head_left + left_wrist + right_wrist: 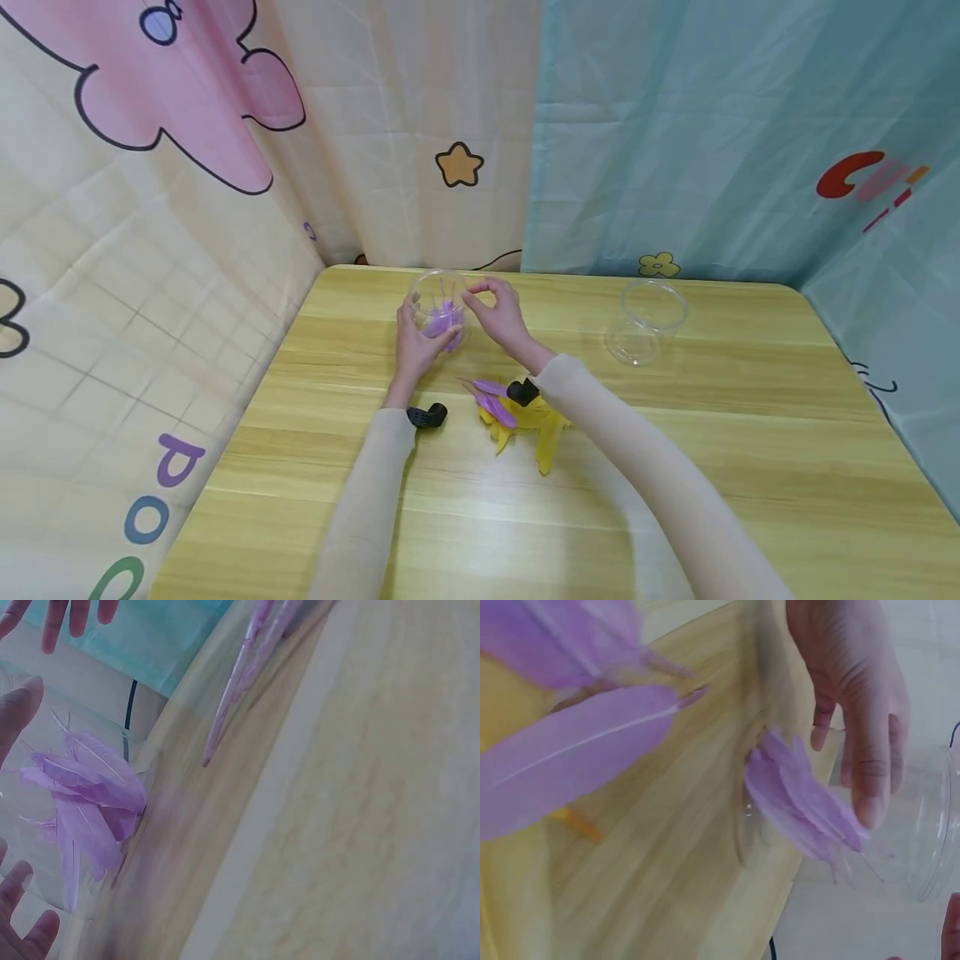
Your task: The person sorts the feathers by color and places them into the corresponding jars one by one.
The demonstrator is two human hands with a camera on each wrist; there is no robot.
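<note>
A clear plastic jar (pixel 438 292) stands near the table's back edge with several purple feathers (pixel 444 321) inside, quills pointing up. My left hand (pixel 418 343) holds the jar around its side, thumb toward the front, as the right wrist view also shows. Beside the rim is my right hand (pixel 501 317), thumb and forefinger close together at the jar's right edge; no feather shows in it. In the left wrist view, the right hand's fingers (pixel 79 619) hang apart from each other. Two loose purple feathers (pixel 495 408) lie nearer to me, below the right wrist.
Yellow feathers (pixel 550 437) lie in a pile under and beside the loose purple ones. A second clear jar (pixel 652 308) stands toward the right rear of the wooden table (pixel 750 450). Printed curtains (pixel 420 100) hang behind the table and along its sides.
</note>
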